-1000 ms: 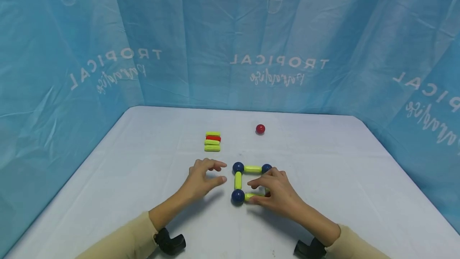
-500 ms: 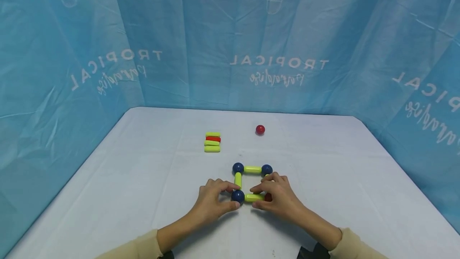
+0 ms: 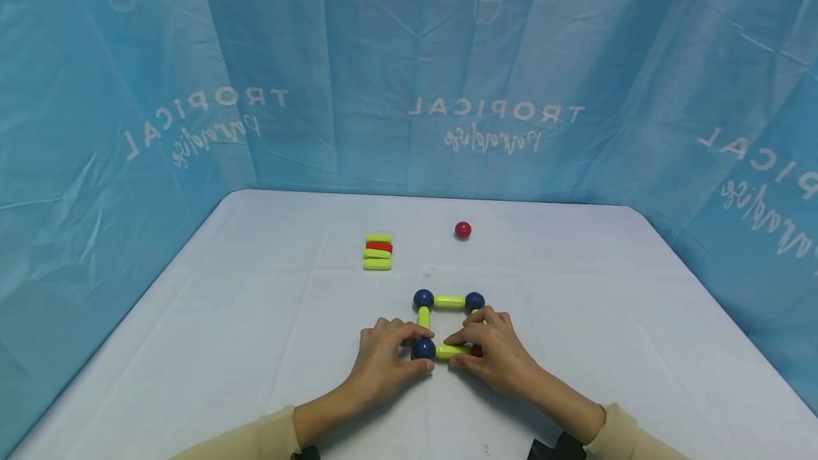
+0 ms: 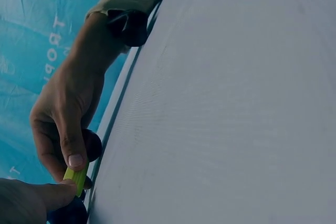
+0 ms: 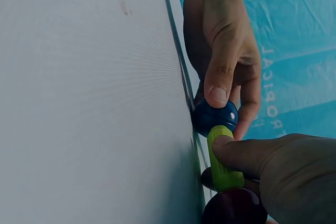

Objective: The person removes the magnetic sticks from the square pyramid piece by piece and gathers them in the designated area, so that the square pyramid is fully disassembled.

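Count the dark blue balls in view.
3. Two sit at the far corners of the square: far-left ball and far-right ball. The near-left ball is pinched by the left hand. The hands may hide others.

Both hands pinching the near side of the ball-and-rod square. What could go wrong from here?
1. The left hand pinches the near blue ball while the right hand pinches the near green rod; pulling apart may separate them.
2. A nudge could skew the far rod and its balls.
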A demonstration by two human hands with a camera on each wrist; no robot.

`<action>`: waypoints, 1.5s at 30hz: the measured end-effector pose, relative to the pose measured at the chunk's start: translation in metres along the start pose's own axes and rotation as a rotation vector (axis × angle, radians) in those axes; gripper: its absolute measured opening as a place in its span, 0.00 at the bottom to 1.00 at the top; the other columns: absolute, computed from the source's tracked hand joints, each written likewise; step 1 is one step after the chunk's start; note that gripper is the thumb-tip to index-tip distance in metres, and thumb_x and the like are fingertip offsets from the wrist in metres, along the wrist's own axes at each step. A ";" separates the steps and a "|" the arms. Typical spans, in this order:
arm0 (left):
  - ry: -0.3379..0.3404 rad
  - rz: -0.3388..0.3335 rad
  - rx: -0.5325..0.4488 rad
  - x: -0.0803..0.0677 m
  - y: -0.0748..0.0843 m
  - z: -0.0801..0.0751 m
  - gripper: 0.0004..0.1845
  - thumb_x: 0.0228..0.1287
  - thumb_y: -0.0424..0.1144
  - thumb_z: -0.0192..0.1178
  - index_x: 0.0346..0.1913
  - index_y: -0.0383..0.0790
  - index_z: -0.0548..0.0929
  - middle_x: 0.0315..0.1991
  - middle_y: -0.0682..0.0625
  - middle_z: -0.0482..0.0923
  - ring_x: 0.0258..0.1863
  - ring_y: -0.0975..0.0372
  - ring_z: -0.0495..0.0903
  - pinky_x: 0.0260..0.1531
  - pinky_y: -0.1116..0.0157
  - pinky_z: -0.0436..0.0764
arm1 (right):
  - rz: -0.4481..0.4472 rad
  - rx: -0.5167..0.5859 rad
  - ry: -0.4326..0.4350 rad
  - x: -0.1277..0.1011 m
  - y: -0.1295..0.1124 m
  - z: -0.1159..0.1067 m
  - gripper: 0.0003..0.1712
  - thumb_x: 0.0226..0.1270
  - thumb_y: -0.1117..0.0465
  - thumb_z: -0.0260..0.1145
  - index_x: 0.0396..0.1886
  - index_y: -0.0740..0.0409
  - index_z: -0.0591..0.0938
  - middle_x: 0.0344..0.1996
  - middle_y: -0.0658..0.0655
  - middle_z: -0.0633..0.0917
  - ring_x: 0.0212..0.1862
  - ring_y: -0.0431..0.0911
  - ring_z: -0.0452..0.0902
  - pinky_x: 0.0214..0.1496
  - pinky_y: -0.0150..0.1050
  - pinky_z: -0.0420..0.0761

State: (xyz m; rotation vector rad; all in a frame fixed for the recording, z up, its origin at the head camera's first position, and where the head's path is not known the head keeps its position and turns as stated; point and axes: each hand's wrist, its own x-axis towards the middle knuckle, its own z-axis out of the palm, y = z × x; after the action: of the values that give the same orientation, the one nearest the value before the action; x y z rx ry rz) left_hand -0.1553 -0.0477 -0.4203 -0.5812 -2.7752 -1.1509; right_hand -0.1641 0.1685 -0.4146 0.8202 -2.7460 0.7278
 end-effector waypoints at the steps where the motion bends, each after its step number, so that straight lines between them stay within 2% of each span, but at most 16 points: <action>1: 0.003 -0.001 0.007 0.000 0.000 0.001 0.19 0.45 0.47 0.73 0.44 0.57 0.83 0.33 0.58 0.79 0.36 0.64 0.68 0.42 0.62 0.59 | 0.003 0.000 -0.004 0.000 0.000 0.000 0.13 0.50 0.50 0.74 0.38 0.41 0.87 0.31 0.38 0.84 0.47 0.37 0.68 0.51 0.43 0.62; 16: 0.013 -0.001 0.007 0.001 -0.002 0.004 0.17 0.46 0.46 0.73 0.43 0.59 0.83 0.32 0.60 0.78 0.36 0.65 0.67 0.42 0.62 0.58 | -0.012 0.000 0.001 -0.001 0.002 0.000 0.13 0.50 0.49 0.73 0.38 0.41 0.87 0.31 0.38 0.84 0.48 0.38 0.68 0.52 0.44 0.63; 26: -0.005 -0.020 0.007 0.000 0.000 0.002 0.17 0.46 0.46 0.73 0.42 0.58 0.83 0.32 0.59 0.77 0.35 0.66 0.67 0.42 0.61 0.58 | -0.025 0.012 -0.002 -0.001 0.002 0.000 0.12 0.50 0.50 0.73 0.37 0.41 0.87 0.32 0.37 0.84 0.48 0.37 0.68 0.51 0.43 0.62; 45: -0.026 -0.015 -0.021 -0.003 -0.001 -0.002 0.16 0.47 0.45 0.72 0.42 0.56 0.83 0.32 0.60 0.78 0.36 0.65 0.68 0.40 0.62 0.58 | -0.033 0.019 -0.018 -0.002 0.000 -0.001 0.12 0.50 0.50 0.73 0.37 0.41 0.87 0.30 0.36 0.83 0.47 0.35 0.66 0.51 0.43 0.62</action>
State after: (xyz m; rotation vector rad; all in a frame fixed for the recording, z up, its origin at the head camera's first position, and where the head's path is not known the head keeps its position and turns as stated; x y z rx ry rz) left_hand -0.1528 -0.0509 -0.4208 -0.5826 -2.7966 -1.1858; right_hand -0.1627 0.1700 -0.4144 0.8782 -2.7382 0.7451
